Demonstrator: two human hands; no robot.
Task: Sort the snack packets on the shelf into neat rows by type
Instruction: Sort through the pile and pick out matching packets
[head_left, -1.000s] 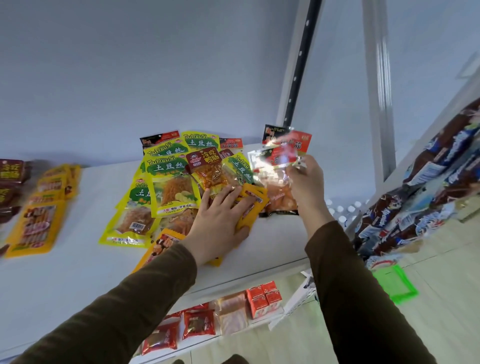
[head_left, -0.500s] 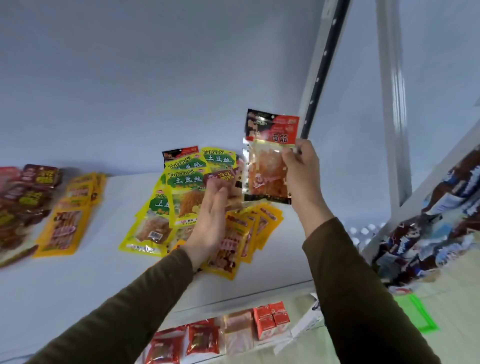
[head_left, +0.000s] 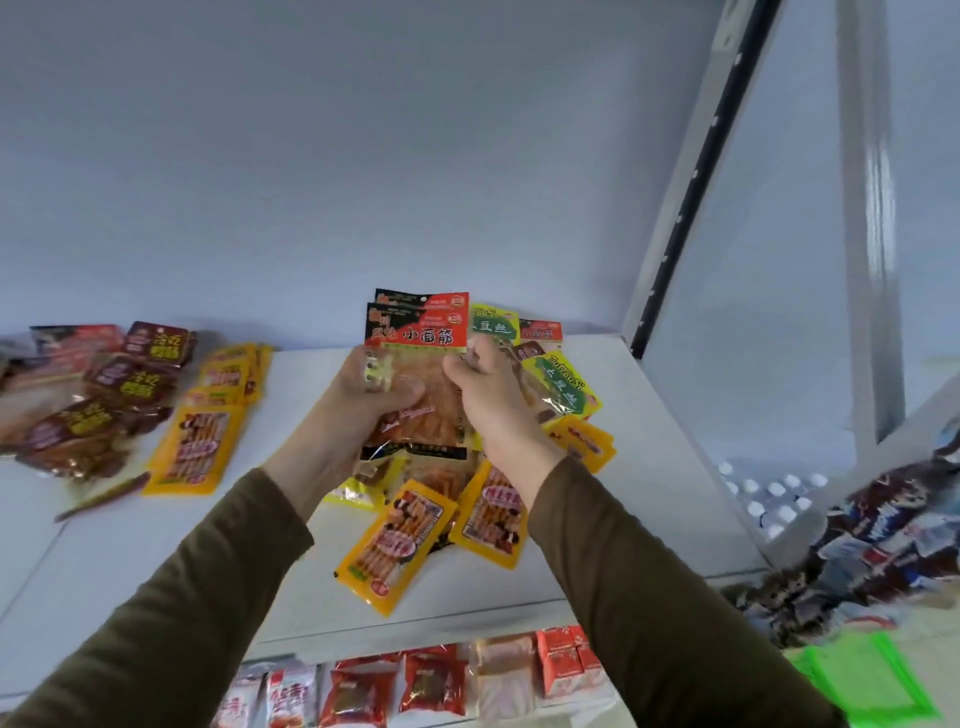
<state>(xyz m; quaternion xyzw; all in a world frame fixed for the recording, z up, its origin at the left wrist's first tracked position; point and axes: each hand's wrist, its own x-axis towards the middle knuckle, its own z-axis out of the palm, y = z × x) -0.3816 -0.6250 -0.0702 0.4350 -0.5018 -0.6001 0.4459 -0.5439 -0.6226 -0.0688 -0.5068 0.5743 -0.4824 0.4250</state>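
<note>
Two stacked red-and-black topped clear packets are held up above the white shelf. My left hand grips their left side and my right hand pinches the right edge. Under my hands lies a mixed pile: orange-yellow skewer packets, another orange-yellow packet and yellow-green packets. At the left lie a row of orange-yellow packets and a group of dark brown packets.
The shelf's right upright post rises beside the pile. A lower shelf holds red and white packets. Blue-brown wrapped snacks hang at the right, with a green thing on the floor.
My left hand left the pile and came up to grip the lifted red-topped packets together with my right hand. The view shifted right and closer.
</note>
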